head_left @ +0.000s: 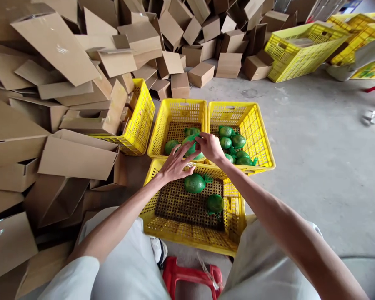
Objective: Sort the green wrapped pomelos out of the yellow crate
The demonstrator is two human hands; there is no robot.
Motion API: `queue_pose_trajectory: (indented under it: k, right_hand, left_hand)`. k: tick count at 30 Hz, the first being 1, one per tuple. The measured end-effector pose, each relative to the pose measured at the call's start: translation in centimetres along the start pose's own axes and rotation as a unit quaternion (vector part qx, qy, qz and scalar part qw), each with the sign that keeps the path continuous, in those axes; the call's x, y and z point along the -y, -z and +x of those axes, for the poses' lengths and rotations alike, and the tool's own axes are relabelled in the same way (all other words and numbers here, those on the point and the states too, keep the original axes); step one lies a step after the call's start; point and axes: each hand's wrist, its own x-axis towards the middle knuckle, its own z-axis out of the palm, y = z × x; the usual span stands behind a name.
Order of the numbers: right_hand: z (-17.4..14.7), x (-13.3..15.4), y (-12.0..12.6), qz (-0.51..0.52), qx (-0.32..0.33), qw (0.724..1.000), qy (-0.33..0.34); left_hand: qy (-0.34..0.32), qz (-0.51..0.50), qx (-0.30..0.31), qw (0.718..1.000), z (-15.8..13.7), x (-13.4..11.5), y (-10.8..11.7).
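Pinching one net-wrapped green fruit (191,144) with the right hand (210,146) above the far-left yellow crate (162,129), left hand (175,164) open-fingered just beside it, over the near crate (187,233) holding two more wrapped fruits (194,183).

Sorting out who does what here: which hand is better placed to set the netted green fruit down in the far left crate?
Probably the right hand: its fingers already pinch the netted green fruit directly above the far left crate. The left hand is spread open, only touching it from the near side.
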Motion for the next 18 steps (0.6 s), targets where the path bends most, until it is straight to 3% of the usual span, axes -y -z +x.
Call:
queue_pose_trajectory:
  k: [7, 13, 18]
  right_hand:
    - [-0.9, -0.3, 0.9, -0.068, 0.005, 0.997, 0.030]
    - [-1.5, 0.4, 0.7, -0.108, 0.015, 0.988, 0.108]
    - [-2.0, 0.6, 0.1, -0.111, 0.008, 0.986, 0.126]
  left_hand:
    - [0.021, 0.123, 0.042, 0.991, 0.2, -1.5, 0.0]
    - [0.076, 0.135, 0.057, 0.986, 0.7, -2.9, -0.2]
    - [0.120, 0.119, 0.074, 0.983, 0.8, -3.2, -0.8]
